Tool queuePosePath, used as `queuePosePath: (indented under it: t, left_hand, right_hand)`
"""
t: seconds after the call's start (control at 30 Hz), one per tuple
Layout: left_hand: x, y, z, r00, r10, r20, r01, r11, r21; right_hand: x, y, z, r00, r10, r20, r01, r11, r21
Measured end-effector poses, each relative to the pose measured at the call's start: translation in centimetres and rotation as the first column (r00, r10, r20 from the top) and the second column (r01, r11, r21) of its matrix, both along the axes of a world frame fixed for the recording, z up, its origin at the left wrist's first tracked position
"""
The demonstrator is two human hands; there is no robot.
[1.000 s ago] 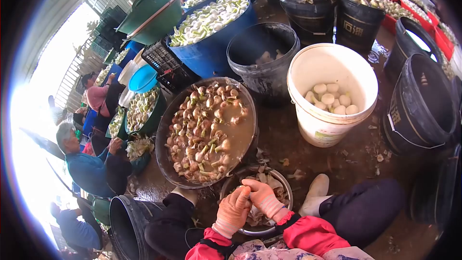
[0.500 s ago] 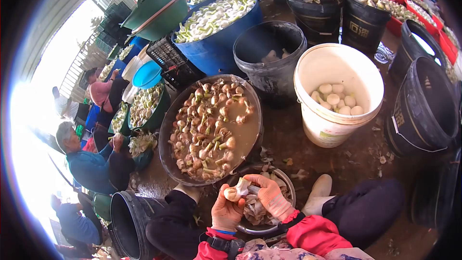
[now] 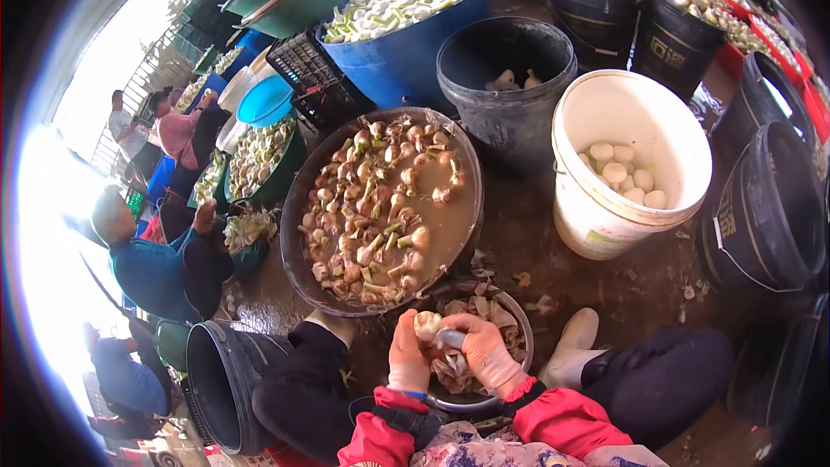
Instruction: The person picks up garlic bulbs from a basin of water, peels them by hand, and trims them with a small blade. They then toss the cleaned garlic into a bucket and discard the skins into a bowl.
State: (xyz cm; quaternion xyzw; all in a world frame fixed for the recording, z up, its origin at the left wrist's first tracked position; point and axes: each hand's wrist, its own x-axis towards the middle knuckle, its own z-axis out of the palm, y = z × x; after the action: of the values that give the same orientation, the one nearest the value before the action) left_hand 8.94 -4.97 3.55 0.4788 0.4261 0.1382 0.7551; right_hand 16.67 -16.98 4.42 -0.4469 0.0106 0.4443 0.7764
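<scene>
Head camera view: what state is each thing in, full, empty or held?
Pale round bulb, held between both hands.
Left hand, closed around the bulb.
Right hand, fingertips on the bulb.
Small metal bowl, heaped with peelings.
Wide dark basin, full of muddy water and unpeeled bulbs.
White plastic bucket, upright, few peeled bulbs at bottom.
Grey plastic bucket, nearly empty.
Blue plastic tub, heaped full.
</scene>
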Motion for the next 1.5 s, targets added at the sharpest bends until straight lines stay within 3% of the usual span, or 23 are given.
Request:
queuePosePath:
  t: [0.07,0.13,0.17,0.2,0.27,0.4,0.43,0.53,0.6,0.67,0.7,0.73,0.8,0.87,0.9,0.93,1.07,1.17,1.27,1.33,1.37,1.4,1.5]
  left_hand:
    - [-1.2,-1.6,0.1,0.966,-0.214,0.145,0.157,0.932,0.325]
    - [-1.6,-0.2,-2.8,0.934,-0.356,-0.034,0.271,0.644,0.715]
    - [-0.6,-1.2,-0.1,0.982,-0.189,-0.015,0.177,0.884,0.432]
    - [-0.8,-0.3,0.9,0.987,-0.158,-0.025,0.16,0.968,0.194]
    - [-1.2,-0.1,1.7,0.984,-0.174,-0.036,0.177,0.977,0.121]
    - [-2.2,-0.1,1.8,0.973,-0.23,0.003,0.23,0.972,0.052]
    - [-2.5,-0.6,2.0,0.975,-0.223,-0.003,0.223,0.974,0.032]
    - [-3.4,-1.1,1.9,0.982,-0.188,0.008,0.188,0.982,-0.032]
    - [-4.1,-0.7,2.8,0.959,-0.282,0.03,0.283,0.946,-0.155]
    - [-4.4,-0.5,4.0,0.952,-0.293,0.085,0.304,0.935,-0.182]
    - [-4.3,-0.4,4.6,0.941,-0.328,0.088,0.334,0.939,-0.076]
    - [-4.2,-0.2,5.0,0.928,-0.362,0.088,0.36,0.932,0.032]
    - [-4.7,1.2,4.6,0.911,-0.412,0.018,0.41,0.909,0.069]
    - [-4.9,1.8,4.1,0.759,-0.522,-0.388,0.644,0.521,0.56]
    - [-4.9,1.9,3.7,0.734,-0.497,-0.463,0.662,0.37,0.652]
    - [-4.8,1.8,3.7,0.734,-0.499,-0.461,0.661,0.371,0.652]
    - [-4.2,1.1,3.4,0.74,-0.409,-0.534,0.655,0.261,0.709]
    - [-3.3,0.7,3.8,0.759,-0.366,-0.539,0.631,0.206,0.748]
    - [-3.1,0.3,4.1,0.754,-0.368,-0.544,0.641,0.231,0.732]
    - [-3.6,0.6,3.0,0.901,-0.417,0.12,0.333,0.841,0.427]
    - [-3.5,0.7,3.7,0.952,-0.276,0.131,0.232,0.932,0.28]
    - [-3.3,1.0,4.2,0.966,-0.145,0.215,0.124,0.986,0.109]
    - [-4.6,2.6,2.4,0.966,-0.088,0.244,0.085,0.996,0.023]
  right_hand:
    - [-0.3,0.6,-2.5,0.995,-0.042,-0.087,0.046,0.998,0.035]
    - [-1.0,1.0,-2.8,0.813,0.09,0.575,-0.008,0.99,-0.144]
    - [-1.7,1.0,-0.9,0.943,0.182,0.277,-0.154,0.981,-0.121]
    - [-1.5,0.8,-0.5,0.941,0.185,0.282,-0.157,0.98,-0.12]
    - [-0.9,0.1,0.2,0.961,0.275,0.002,-0.275,0.961,-0.006]
    - [0.4,-0.6,-1.9,1.0,0.022,-0.008,-0.022,0.997,-0.077]
    - [0.5,-0.4,-2.4,0.987,0.05,0.151,-0.026,0.987,-0.157]
    - [0.4,-0.1,-3.4,0.967,0.128,0.22,-0.026,0.911,-0.413]
    - [0.3,0.1,-6.4,0.974,0.113,0.197,-0.015,0.899,-0.438]
    - [0.5,0.0,-9.4,0.852,0.127,0.508,0.2,0.818,-0.54]
    - [1.1,-0.9,-8.6,0.901,0.288,0.325,-0.015,0.768,-0.64]
    - [1.2,-0.9,-8.1,0.9,0.285,0.33,-0.012,0.772,-0.636]
    - [1.3,-0.5,-7.2,0.546,0.542,0.639,-0.069,0.789,-0.61]
    - [0.9,-0.5,-5.0,0.629,0.46,0.627,-0.14,0.86,-0.491]
    - [0.3,-0.4,-3.7,0.709,0.387,0.59,-0.205,0.913,-0.353]
    - [-0.1,-0.5,-2.4,0.781,0.323,0.534,-0.252,0.946,-0.202]
    - [-0.9,-0.4,0.7,0.764,0.397,0.508,-0.291,0.915,-0.278]
    - [-1.9,0.4,-0.2,0.619,0.263,0.741,-0.081,0.959,-0.272]
    - [-1.6,0.5,-1.0,0.793,0.208,0.573,-0.121,0.975,-0.187]
    - [-1.4,0.3,-1.0,0.86,0.192,0.473,-0.105,0.973,-0.204]
    - [-1.1,0.1,0.1,0.939,0.117,0.325,-0.097,0.992,-0.078]
    - [-0.7,0.1,1.0,0.986,0.059,0.158,-0.067,0.997,0.046]
    - [0.0,0.0,1.0,1.0,-0.013,-0.009,0.014,0.979,0.202]
